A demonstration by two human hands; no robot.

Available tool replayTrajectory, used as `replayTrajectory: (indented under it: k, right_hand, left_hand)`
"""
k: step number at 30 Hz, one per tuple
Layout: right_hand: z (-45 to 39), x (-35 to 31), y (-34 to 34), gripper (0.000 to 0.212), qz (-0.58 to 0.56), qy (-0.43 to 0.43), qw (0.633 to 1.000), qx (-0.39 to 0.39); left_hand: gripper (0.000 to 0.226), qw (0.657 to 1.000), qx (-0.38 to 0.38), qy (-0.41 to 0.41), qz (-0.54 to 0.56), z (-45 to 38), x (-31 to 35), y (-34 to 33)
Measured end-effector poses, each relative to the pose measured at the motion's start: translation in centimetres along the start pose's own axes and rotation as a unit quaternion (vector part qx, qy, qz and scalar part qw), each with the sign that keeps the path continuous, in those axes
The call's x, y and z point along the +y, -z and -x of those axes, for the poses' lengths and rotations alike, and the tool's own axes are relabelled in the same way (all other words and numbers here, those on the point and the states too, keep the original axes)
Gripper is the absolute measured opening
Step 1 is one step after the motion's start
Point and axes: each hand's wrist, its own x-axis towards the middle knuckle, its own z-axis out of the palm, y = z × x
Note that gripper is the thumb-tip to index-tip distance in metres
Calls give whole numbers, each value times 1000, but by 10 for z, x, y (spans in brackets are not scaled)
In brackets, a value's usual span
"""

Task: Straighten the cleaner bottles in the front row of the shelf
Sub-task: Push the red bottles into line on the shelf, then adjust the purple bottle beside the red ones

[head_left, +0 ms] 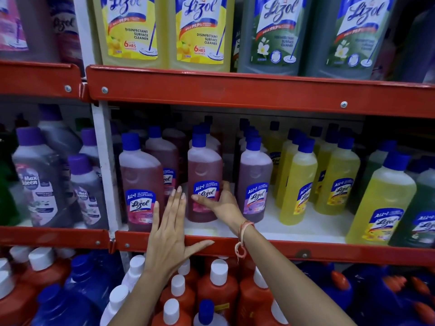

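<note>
gripping: my right hand (221, 203) wraps the middle pink bottle (204, 177), shelf (282, 249) front row
left hand (169, 234): spread flat, empty

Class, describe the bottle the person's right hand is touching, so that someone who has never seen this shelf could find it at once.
Find the middle red shelf, under the big yellow and green Lizol bottles. Its front row starts at the left with three blue-capped reddish-purple bottles; take the middle bottle. Unlike its neighbours, it has the right hand wrapped around its label, with the open left hand beside it.
</note>
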Motion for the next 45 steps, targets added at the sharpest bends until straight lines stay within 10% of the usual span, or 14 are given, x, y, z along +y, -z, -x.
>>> replayTrajectory:
  k: [20,28,35,45]
  right_hand:
    - [64,3,10,74,116,76,989,45]
    - [56,10,88,71,209,182,919,279]
    - [20,21,105,71,41,32,997,61]
    - [30,24,106,88,17,10,999,48]
  left_hand:
    - [110,999,-50,10,15,1,2,5]
    - [113,998,-51,16,23,1,2,4]
    - [112,998,-49,15,31,1,1,1]
    - [111,998,-47,14,32,2,2,2]
